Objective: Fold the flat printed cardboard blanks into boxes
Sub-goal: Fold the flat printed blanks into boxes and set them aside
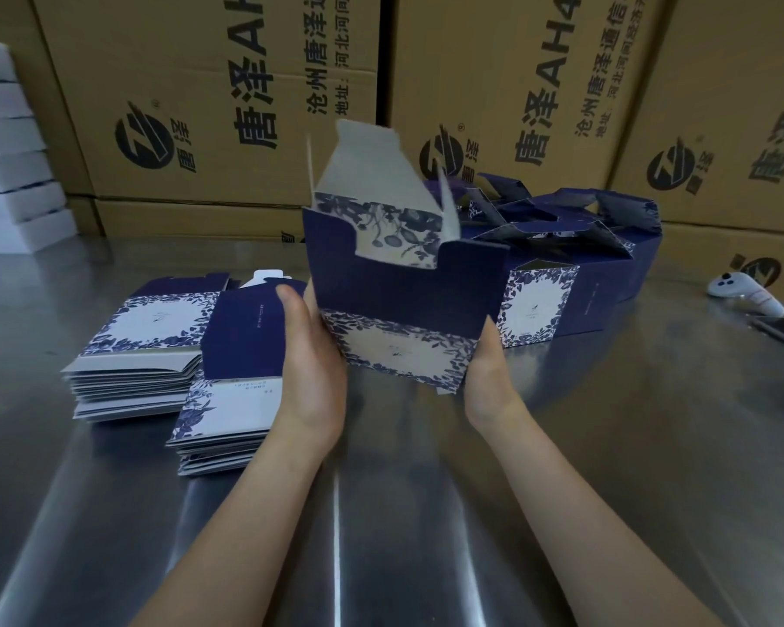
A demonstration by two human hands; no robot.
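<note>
Gripping light, stiff, probably dent-prone blank (403, 287) at 9 o'clock with left hand (311, 368), 3 o'clock with right hand (487, 368); best held along folds.

A half-opened navy floral blank (403, 305) is upright, flat stacks (155, 328) to its left, folded boxes (539, 305) behind.

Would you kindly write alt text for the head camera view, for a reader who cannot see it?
Both hands hold a partly opened navy floral box blank upright over a steel table: left hand on its left edge, right hand on its right. Flat blanks are stacked to the left; folded boxes sit behind.
</note>
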